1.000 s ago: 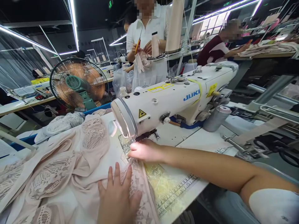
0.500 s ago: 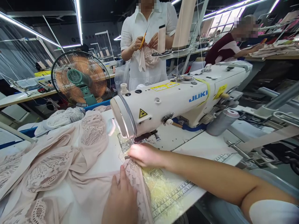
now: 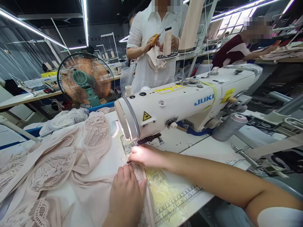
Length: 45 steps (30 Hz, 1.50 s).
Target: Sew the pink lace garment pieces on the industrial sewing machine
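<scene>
A white JUKI sewing machine (image 3: 180, 102) stands on the table in front of me. Pale pink lace fabric (image 3: 59, 167) is spread over the table to its left and runs under the machine's head. My left hand (image 3: 126, 197) lies on the fabric's lace edge with fingers drawn together, pressing it down. My right hand (image 3: 145, 156) rests just below the needle area, fingertips pinching the lace edge at the foot. The needle itself is hidden behind my right hand and the machine head.
A green and orange fan (image 3: 86, 80) stands behind the fabric pile. A person in white (image 3: 153, 47) stands beyond the machine holding cloth and a tool. Another person (image 3: 233, 50) sits at the back right. A ruler strip (image 3: 180, 195) marks the table's front edge.
My left hand has slid forward along the lace edge toward my right hand, its fingers closing together. The right hand has stayed by the needle.
</scene>
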Available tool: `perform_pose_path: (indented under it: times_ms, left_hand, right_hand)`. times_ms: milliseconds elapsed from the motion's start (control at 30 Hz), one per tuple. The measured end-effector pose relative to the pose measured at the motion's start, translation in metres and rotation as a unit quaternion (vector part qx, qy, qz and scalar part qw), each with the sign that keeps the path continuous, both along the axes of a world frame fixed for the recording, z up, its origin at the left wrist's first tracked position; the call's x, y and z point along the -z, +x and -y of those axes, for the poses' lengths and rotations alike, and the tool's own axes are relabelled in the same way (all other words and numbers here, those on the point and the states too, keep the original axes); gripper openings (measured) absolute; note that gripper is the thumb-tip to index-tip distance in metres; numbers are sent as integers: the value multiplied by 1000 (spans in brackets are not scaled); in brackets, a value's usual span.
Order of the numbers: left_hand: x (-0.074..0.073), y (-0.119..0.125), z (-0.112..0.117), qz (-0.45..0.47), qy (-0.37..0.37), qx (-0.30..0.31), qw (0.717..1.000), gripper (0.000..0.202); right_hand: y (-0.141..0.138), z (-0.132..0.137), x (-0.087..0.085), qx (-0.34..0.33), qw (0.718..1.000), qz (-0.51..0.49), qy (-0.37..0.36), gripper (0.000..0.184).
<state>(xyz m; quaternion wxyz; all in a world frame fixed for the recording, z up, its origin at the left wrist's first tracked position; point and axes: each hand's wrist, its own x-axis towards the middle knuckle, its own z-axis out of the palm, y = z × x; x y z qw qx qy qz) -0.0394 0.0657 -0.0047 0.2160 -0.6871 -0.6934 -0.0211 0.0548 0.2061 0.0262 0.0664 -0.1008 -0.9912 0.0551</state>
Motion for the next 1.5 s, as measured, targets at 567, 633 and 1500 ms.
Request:
perform_pose_path:
  times_ms: [567, 633, 1500]
  left_hand:
    - [6, -6, 5, 34, -9, 1, 999, 47]
    - [6, -8, 6, 21, -16, 10, 1000, 48]
    - [-1, -9, 3, -3, -41, 22, 999, 46]
  right_hand:
    - [-7, -3, -9, -64, 986, 40, 146, 20]
    - [-7, -4, -11, -73, 985, 51, 149, 23]
    - [-8, -4, -8, -101, 982, 35, 158, 24]
